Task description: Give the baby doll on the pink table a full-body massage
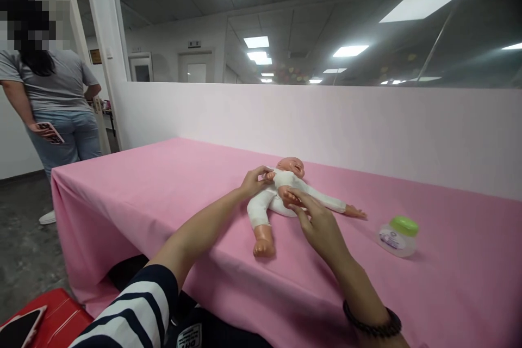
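Observation:
A baby doll (281, 207) with a white cloth body lies on its back on the pink-covered table (171, 179), its head at the far end. My left hand (254, 181) has its fingers closed around the doll's small hand (269, 175) at the side of the body. One leg of the doll is bent up over its belly, and my right hand (320, 223) holds the raised foot (286, 194) between fingers and thumb. The other leg (261, 217) lies stretched toward me. The doll's far arm (330, 201) reaches out to the right.
A clear jar (396, 239) with a green lid stands on the table to the right. Beyond the table runs a white wall (285, 114) with a window above it. A person (61, 98) holding a phone stands at the left. A red seat (57, 315) is at lower left.

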A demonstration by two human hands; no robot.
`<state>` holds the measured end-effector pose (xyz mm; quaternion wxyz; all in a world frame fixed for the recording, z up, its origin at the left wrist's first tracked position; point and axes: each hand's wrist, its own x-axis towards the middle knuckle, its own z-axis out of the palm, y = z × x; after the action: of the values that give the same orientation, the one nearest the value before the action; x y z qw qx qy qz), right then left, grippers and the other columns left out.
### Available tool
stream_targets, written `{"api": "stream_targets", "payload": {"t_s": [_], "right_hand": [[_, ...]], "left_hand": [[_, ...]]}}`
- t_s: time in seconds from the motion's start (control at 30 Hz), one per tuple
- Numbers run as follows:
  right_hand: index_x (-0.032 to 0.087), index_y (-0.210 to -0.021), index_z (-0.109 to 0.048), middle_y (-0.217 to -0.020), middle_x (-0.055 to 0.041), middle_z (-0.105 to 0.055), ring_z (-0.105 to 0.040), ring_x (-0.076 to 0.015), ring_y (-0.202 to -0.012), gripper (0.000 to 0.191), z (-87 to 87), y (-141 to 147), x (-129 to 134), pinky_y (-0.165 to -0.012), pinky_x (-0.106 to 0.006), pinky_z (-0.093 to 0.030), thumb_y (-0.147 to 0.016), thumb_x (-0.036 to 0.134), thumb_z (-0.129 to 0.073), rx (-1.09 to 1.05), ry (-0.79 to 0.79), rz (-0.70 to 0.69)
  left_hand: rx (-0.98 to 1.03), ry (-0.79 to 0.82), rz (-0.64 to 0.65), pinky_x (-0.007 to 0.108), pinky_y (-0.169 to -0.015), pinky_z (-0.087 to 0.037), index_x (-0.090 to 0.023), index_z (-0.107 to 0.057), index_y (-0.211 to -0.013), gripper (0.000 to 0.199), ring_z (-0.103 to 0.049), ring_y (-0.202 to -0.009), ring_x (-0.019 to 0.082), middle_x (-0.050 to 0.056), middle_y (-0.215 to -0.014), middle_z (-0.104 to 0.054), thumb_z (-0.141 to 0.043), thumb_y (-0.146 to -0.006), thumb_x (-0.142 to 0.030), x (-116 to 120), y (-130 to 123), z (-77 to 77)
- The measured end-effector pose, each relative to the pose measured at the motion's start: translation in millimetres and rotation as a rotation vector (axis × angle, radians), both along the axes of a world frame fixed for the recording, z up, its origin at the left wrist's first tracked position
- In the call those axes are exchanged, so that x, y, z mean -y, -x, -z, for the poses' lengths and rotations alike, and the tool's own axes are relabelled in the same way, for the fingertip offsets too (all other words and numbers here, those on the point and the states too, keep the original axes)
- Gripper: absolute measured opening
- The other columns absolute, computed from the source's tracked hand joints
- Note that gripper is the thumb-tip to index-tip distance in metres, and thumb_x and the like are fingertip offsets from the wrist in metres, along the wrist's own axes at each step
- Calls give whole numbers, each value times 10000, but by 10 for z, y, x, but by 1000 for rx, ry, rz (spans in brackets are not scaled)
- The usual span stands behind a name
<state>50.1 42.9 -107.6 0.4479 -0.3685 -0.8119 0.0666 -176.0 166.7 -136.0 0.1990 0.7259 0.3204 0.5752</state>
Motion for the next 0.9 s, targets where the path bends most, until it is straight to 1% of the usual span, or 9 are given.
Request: {"api": "stream_targets", "payload": {"t_s": [0.13,0.27,0.4,0.47,0.57,0.67,0.73,0.8,0.9], "right_hand": [[248,-1308,-631,-1287,-76,-675,-666,-271,-1152,379,59,-19,210,-943,-412,-570,-991,340,-445,-65,-18,24],[272,-1352,-601,-1269,-63,-687,-689,-261,-1127,387,372,-305,689,-942,-376,-592,-1002,383,-480,-68,-20,38],[306,-1364,-578,-1323,-27,-659,-685,-229,-1145,371,749,-467,962,-930,-323,-601,-1019,358,-452,-24,5,121],[304,-1351,-584,-1316,-22,-663,-689,-224,-1132,359,802,-445,926,-907,-314,-601,-1028,351,-434,-20,-15,160],[294,-1351,-588,-1311,-29,-667,-692,-234,-1114,370,615,-312,718,-874,-321,-591,-1032,363,-412,-15,-84,132],[304,-1319,-610,-1282,-18,-683,-706,-241,-1053,366,257,-105,467,-790,-322,-584,-1019,352,-404,59,-13,110],[297,-1287,-623,-1266,-15,-689,-719,-246,-969,370,58,44,340,-678,-319,-561,-998,318,-393,114,33,135],[283,-1286,-619,-1295,-21,-673,-719,-250,-935,390,-52,161,276,-613,-316,-531,-979,282,-379,142,40,163],[282,-1299,-614,-1298,-31,-672,-721,-253,-947,395,-45,186,327,-610,-313,-533,-993,296,-366,118,1,173]], "left_hand": [[183,95,-110,352,-1003,-472,-197,-657,-999,268,-651,-1046,200,58,-1075,-721,-748,-749,-164,-118,112,4],[467,279,-342,385,-961,-499,-183,-580,-963,195,-657,-1031,215,107,-1082,-694,-696,-806,-178,-286,313,42],[494,356,-415,427,-930,-502,-180,-558,-882,149,-662,-958,234,109,-962,-681,-689,-833,-234,-354,403,121],[468,364,-409,416,-910,-505,-181,-568,-853,172,-658,-925,231,97,-929,-679,-725,-801,-226,-331,347,141],[351,285,-337,375,-928,-495,-184,-622,-868,173,-644,-926,211,72,-955,-695,-755,-757,-175,-233,189,124],[-59,45,-201,369,-983,-468,-210,-694,-980,204,-629,-975,217,54,-1019,-715,-703,-786,-145,-110,63,82],[-299,-70,-187,383,-992,-462,-221,-706,-1071,274,-623,-1004,236,61,-1047,-716,-662,-811,-145,-49,28,54],[-361,-90,-223,386,-985,-464,-222,-704,-1102,301,-625,-1006,244,63,-1036,-716,-647,-817,-144,-23,25,30],[-232,-34,-219,373,-974,-469,-227,-694,-1071,257,-636,-985,226,50,-1036,-718,-652,-827,-160,-54,61,3]]}}
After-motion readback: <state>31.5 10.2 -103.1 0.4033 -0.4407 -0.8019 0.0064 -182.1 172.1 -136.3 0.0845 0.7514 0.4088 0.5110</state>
